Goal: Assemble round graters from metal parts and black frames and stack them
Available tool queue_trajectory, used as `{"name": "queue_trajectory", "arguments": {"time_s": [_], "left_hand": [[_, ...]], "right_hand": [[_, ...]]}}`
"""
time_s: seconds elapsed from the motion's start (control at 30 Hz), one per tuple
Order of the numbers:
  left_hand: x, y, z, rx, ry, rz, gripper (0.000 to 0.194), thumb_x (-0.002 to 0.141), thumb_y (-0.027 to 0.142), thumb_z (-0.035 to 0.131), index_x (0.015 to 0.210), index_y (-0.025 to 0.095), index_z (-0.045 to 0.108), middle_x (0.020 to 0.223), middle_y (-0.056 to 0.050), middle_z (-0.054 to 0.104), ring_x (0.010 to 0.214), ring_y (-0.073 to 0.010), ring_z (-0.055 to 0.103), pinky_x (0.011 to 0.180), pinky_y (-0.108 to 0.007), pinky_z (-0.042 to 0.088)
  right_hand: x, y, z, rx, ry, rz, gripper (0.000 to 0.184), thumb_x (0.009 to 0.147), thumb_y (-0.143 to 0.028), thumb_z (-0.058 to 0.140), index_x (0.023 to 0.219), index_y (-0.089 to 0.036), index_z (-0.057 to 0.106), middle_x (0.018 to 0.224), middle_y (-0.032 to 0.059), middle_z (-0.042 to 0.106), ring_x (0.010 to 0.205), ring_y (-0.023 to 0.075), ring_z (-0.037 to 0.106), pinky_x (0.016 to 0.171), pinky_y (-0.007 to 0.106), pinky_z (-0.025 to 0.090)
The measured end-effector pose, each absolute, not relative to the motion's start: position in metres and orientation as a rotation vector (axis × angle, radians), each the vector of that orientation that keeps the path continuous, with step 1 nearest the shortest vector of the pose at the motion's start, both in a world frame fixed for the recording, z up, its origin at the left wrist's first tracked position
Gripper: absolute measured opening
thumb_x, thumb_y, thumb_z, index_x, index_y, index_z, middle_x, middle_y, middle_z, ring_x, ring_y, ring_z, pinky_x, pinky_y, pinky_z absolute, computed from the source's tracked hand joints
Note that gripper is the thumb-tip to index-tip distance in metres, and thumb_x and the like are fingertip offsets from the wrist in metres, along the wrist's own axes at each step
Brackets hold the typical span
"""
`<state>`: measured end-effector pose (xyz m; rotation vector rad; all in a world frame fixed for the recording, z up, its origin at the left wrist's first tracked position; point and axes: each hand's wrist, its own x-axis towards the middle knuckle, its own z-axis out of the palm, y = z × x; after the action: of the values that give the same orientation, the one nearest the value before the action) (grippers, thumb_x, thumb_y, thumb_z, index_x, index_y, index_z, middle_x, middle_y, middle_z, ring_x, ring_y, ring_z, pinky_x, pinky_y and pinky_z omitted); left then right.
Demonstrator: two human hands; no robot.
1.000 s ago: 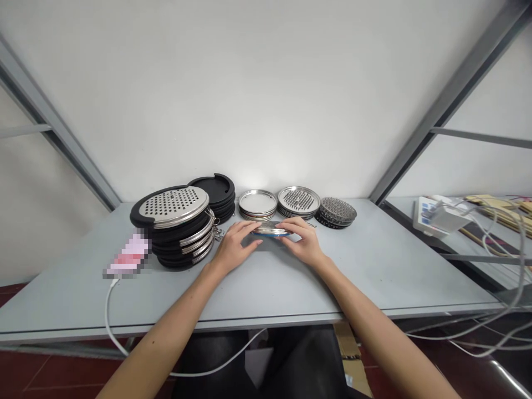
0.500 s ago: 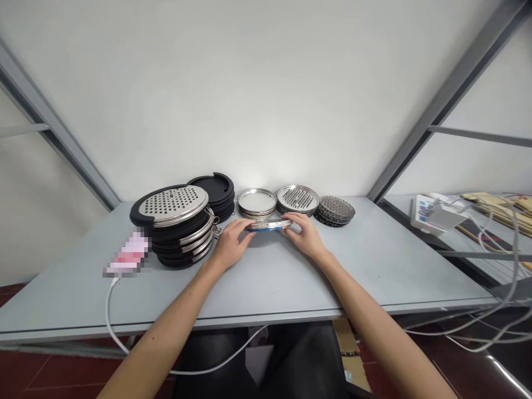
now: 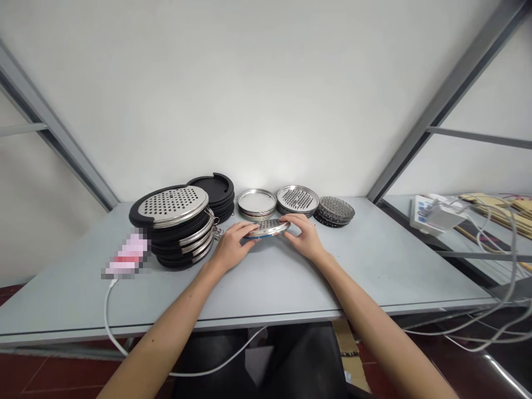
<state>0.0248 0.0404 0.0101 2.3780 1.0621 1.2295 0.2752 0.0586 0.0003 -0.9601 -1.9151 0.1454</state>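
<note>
Between my two hands is a round metal grater disc [image 3: 270, 228], its perforated face tilted up toward me and a strip of blue along its lower edge. My left hand [image 3: 233, 244] grips its left rim, thumb below and fingers on top. On the opposite rim my right hand [image 3: 305, 238] is closed in the same way. Just behind the held disc stand a stack of plain metal rings or lids [image 3: 256, 201] and a stack of grater discs [image 3: 297, 198]. Darker perforated discs [image 3: 336, 209] are piled to the right of these.
At left rises a tall stack of black-rimmed grater discs [image 3: 173, 206] with wire clasps, before a stack of black round holders [image 3: 214, 189]. A blurred pink item [image 3: 128, 255] with a white cable [image 3: 107, 310] lies nearby. A power strip [image 3: 428, 215] sits right, past the metal frame.
The held grater disc has tipped toward me, so its perforated upper face now shows where mostly its edge showed before. Both hands keep their grip and have shifted only slightly.
</note>
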Motion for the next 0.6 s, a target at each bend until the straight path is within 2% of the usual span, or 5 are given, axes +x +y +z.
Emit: {"name": "queue_trajectory", "arguments": {"time_s": [0.13,0.6], "left_hand": [[0.0245,0.0403,0.0105,2.396,1.023,1.211,0.035,0.085,0.016,0.064,0.119,0.023,0.063,0.114,-0.007,0.065,0.105,-0.0226,0.061,0.093,-0.039,0.051],[0.0231,0.0416,0.0086,2.451,1.033,1.208,0.043,0.074,0.01,0.068,0.116,0.022,0.065,0.115,-0.008,0.065,0.105,-0.0233,0.062,0.093,-0.04,0.051]], "right_hand": [[0.2777,0.063,-0.0038,-1.064,-1.967,0.198,0.039,0.077,-0.02,0.064,0.117,-0.024,0.062,0.119,0.0096,0.064,0.113,0.0274,0.057,0.097,0.048,0.046],[0.2813,0.0657,-0.0051,-1.067,-1.999,0.209,0.033,0.08,-0.018,0.061,0.112,-0.021,0.066,0.118,0.0118,0.064,0.112,0.0269,0.058,0.099,0.047,0.046]]}}
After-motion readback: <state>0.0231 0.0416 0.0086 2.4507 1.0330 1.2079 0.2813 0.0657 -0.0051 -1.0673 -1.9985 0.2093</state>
